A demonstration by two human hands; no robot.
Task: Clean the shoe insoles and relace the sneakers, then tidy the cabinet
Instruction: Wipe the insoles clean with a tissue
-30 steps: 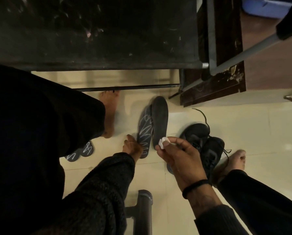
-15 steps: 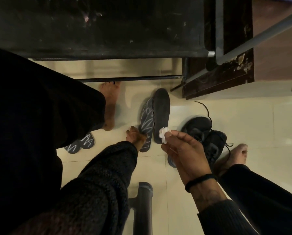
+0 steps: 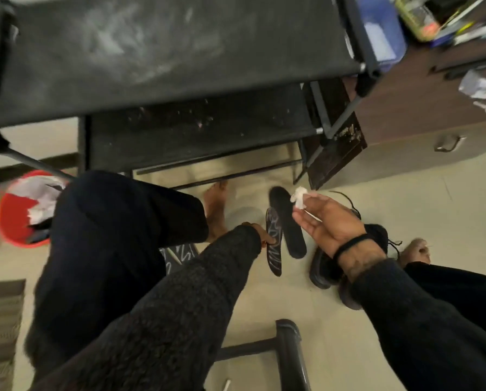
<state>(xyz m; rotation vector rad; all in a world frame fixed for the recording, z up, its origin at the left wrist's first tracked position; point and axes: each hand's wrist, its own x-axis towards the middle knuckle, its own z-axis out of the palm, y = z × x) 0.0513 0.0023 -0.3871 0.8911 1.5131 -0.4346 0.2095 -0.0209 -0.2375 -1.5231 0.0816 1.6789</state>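
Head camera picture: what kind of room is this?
Probably a room in a home. A dark shoe rack stands on a pale tiled floor, a wooden cabinet beside it holds clutter, and black sneakers and insoles lie on the floor.

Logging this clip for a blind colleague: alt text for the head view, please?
Seated person's right hand pinches a white wad above two dark insoles on the floor; the left hand touches the patterned one. Black sneakers lie beside them, below a dusty black rack.
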